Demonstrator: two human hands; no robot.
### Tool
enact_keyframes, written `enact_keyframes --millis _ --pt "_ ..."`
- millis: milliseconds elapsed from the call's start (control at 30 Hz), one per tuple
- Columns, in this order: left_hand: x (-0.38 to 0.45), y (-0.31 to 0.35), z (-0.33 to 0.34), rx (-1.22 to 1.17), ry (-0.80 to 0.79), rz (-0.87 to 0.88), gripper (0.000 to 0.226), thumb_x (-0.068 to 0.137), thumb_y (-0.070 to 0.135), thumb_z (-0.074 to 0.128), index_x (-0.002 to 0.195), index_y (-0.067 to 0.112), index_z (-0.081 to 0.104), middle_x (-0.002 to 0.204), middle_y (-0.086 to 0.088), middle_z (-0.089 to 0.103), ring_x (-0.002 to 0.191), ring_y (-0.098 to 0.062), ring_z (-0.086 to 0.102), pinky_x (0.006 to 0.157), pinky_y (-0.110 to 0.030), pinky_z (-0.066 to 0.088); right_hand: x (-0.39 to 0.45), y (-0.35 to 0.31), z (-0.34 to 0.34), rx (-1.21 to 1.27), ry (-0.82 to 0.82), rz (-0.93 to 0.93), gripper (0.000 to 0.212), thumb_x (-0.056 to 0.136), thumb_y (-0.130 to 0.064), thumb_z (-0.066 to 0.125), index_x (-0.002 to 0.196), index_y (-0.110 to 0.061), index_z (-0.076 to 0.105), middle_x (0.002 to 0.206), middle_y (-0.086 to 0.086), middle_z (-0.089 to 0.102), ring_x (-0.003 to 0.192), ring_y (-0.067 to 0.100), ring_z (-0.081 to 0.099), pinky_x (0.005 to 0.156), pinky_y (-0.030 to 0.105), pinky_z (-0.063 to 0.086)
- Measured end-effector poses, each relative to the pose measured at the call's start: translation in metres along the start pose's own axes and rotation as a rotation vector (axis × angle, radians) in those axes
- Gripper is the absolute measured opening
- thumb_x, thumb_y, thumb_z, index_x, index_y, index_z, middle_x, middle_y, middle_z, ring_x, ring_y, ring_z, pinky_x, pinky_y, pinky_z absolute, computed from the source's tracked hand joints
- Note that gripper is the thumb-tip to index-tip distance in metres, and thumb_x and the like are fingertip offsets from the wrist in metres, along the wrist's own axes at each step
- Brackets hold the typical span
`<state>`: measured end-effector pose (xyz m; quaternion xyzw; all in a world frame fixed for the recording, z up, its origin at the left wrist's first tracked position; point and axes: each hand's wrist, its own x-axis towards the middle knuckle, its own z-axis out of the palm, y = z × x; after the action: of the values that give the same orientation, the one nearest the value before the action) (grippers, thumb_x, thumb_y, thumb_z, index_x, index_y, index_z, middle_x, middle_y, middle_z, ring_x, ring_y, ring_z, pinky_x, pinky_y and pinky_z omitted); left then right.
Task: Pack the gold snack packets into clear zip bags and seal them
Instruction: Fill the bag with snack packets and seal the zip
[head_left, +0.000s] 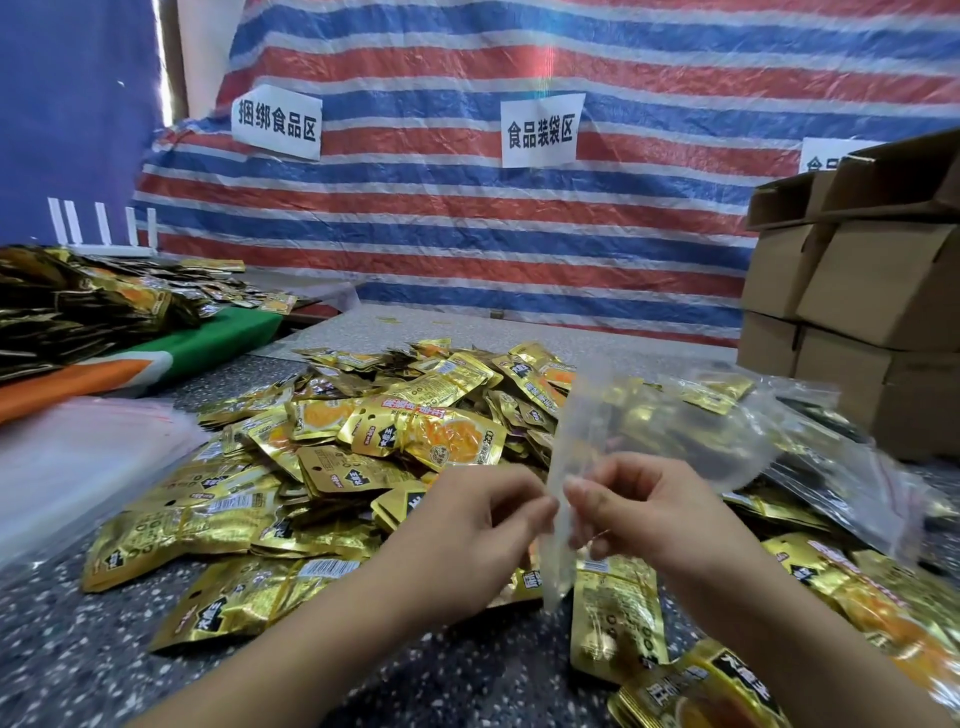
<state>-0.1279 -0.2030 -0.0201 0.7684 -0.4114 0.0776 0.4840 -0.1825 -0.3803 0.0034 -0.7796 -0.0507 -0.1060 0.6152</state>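
A big heap of gold snack packets (363, 447) covers the speckled table (62, 654) in front of me. Above the heap I hold one empty clear zip bag (587, 415) upright by its lower edge. My left hand (483, 514) pinches that edge from the left. My right hand (644, 504) pinches it from the right, thumb and fingers curled on the plastic. The two hands almost touch. Filled clear bags (810, 457) holding gold packets lie behind my right hand.
A stack of empty clear bags (78, 467) lies at the left. More gold packets (78, 301) are piled on a green and orange cloth (156, 358) at far left. Cardboard boxes (857, 312) stand stacked at the right. A striped tarp (467, 218) hangs behind.
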Motion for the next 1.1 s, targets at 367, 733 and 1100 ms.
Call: enact_keyframes --millis 367,733,1100 --pt "-0.002 0.002 -0.009 0.401 0.161 0.208 0.059 0.096 0.021 0.051 0.145 0.048 0.034 0.071 0.009 0.064 0.046 -0.009 0.045 0.045 -0.032 0.045 0.007 0.009 -0.013 -0.121 0.265 -0.006 0.023 0.094 -0.007 0.048 0.072 0.001 0.05 0.049 0.006 0.055 0.048 0.023 0.06 0.047 0.03 0.045" --pt "-0.015 0.016 0.006 0.645 -0.002 0.41 0.043 0.09 0.066 0.047 0.106 0.03 0.063 0.059 0.01 0.06 0.044 -0.005 0.045 0.04 -0.022 0.036 0.006 0.007 -0.004 0.084 0.226 0.022 0.029 0.095 -0.005 0.047 0.069 0.001 0.057 0.058 0.014 0.063 0.051 0.022 0.064 0.05 0.028 0.053" --pt "0.005 -0.002 -0.022 0.205 0.375 0.145 0.037 0.102 0.046 0.038 0.085 0.024 0.063 0.069 0.004 0.059 0.058 -0.006 0.052 0.049 -0.023 0.042 0.006 -0.005 -0.021 0.33 0.211 -0.087 0.054 0.089 -0.056 0.053 0.049 -0.02 0.058 0.046 0.004 0.046 0.051 0.029 0.063 0.049 0.032 0.053"
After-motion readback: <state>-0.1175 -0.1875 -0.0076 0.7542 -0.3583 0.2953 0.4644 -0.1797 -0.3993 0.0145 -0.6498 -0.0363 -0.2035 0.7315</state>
